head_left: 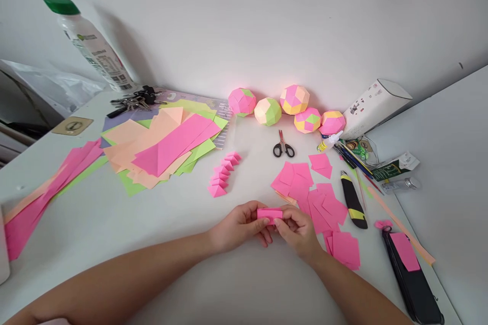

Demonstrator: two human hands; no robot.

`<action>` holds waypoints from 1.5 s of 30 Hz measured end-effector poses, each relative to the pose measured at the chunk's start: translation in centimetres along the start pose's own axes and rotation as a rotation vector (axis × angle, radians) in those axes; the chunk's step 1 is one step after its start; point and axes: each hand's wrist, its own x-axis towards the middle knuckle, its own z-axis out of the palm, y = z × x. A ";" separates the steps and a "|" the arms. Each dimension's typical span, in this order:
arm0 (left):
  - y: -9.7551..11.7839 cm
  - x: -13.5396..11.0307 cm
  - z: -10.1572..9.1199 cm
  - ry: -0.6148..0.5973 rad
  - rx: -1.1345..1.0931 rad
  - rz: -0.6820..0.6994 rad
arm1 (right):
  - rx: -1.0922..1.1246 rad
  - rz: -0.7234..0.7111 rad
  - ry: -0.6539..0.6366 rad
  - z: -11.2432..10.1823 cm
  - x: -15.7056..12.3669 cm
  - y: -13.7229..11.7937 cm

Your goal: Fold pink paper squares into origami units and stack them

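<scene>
My left hand (240,224) and my right hand (296,228) meet at the near middle of the white table (114,223). Both pinch a small folded pink paper piece (270,213) between their fingertips, just above the tabletop. A row of folded pink units (223,173) lies a little beyond my left hand. Loose pink paper squares (316,198) are spread beside and beyond my right hand.
A stack of peach, pink and green sheets (163,147) lies at the left, pink strips (46,188) further left. Several paper balls (293,106) line the wall. Scissors (283,145), a glue bottle (330,141), a utility knife (353,200), pens (354,160), keys (133,100), a bottle (91,45) and a black case (412,274) surround the area.
</scene>
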 end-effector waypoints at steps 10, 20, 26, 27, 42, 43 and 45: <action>-0.7 0.0 0.0 0.050 0.013 -0.004 | 0.050 0.081 0.047 0.2 -0.3 0.4; -0.5 0.0 0.1 0.044 0.007 -0.007 | -0.079 0.088 -0.043 0.0 0.1 -0.4; -0.4 0.1 0.1 0.026 0.044 -0.020 | -0.090 0.077 -0.028 0.1 0.2 -0.7; -0.3 0.0 0.1 0.019 0.051 -0.024 | -0.086 0.073 -0.027 0.1 0.2 -0.7; -0.2 -0.1 0.2 -0.028 0.112 -0.016 | 0.007 0.117 -0.030 -0.3 0.3 -0.4; -0.2 -0.1 0.2 -0.031 0.113 -0.018 | 0.009 0.122 -0.029 -0.3 0.3 -0.5; -0.2 -0.1 0.2 -0.034 0.112 -0.017 | 0.012 0.129 -0.028 -0.3 0.3 -0.5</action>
